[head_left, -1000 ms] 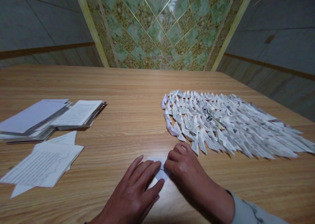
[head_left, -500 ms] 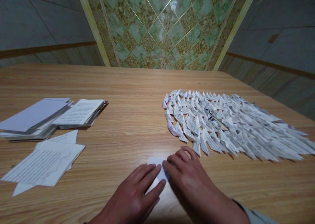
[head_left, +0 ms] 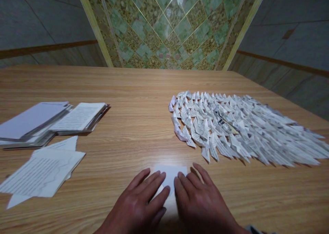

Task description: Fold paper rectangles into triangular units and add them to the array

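A small white sheet of paper lies flat on the wooden table at the front middle, partly covered by my hands. My left hand rests on its left side, fingers stretched out and apart. On the right side my right hand lies with its fingers extended over the paper's edge. Between the fingertips a strip of the sheet shows. Beyond my right hand spreads a large group of folded paper boats, set in close rows, most of them printed and a few pale violet.
At the left stand a stack of pale violet paper and a stack of printed sheets. Nearer lie loose printed sheets, overlapping. The wooden table reaches back toward a green tiled wall.
My right hand has moved to the right and flattened, uncovering more of the paper. The left hand stays nearly in place, with its fingers a little more spread.
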The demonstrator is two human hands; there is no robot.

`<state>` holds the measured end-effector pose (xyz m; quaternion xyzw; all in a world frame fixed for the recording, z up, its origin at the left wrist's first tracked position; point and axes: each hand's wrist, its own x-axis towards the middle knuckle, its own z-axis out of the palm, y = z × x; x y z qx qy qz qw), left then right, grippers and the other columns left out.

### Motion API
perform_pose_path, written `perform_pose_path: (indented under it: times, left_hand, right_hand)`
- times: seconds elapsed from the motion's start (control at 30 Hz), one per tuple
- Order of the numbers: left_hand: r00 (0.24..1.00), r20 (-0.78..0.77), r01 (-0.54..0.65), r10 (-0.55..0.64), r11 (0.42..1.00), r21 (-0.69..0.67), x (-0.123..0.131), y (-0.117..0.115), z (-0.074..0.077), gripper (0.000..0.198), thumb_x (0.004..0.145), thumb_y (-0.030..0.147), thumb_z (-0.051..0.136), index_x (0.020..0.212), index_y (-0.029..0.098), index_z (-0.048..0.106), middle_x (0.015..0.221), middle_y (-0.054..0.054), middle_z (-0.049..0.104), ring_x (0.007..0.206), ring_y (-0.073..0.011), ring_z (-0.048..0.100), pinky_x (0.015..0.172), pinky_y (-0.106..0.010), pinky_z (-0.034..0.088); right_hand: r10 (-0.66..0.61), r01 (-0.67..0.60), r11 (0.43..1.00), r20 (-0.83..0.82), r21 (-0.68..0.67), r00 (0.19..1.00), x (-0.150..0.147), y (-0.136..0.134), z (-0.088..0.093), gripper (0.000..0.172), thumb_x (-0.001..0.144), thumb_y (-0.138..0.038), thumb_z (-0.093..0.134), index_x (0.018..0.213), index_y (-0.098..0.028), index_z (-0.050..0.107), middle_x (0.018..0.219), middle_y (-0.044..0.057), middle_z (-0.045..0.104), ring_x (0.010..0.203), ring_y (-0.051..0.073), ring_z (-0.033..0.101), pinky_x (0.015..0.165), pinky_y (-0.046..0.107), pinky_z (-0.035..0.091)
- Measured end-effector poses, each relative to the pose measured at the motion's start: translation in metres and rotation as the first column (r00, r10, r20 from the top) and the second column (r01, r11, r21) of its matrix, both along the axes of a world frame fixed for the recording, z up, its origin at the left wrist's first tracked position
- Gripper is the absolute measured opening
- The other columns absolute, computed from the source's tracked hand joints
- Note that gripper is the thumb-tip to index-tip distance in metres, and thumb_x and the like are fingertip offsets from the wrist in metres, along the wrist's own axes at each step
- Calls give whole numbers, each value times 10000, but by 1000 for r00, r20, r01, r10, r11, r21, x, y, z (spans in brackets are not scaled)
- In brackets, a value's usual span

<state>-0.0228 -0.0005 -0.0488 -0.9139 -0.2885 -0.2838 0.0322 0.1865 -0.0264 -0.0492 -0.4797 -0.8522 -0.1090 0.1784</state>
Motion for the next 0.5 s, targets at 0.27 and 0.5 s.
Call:
perform_pose_path:
  times: [0.27,0.5]
  left_hand:
    - [998,63,-10,20,987,-162,5,9,22,239,1050,257,446,1138,199,661,1050,-50,776,946,-219,702,899,-390,514]
    - [999,-33,-36,29,976,-215,14,27,28,307,1059,300,454,915,224,714,764,-21,673,712,-199,591,648,-315,441]
  right_hand:
    - [48,-16,976,145,-217,988,5,10,44,114,770,-96,657,823,-163,733,737,85,691,753,267,599,1021,509,358]
    - [22,38,948,185,-317,983,-3,11,50,293,845,-141,638,1121,-146,737,888,124,712,877,309,615,1058,549,327]
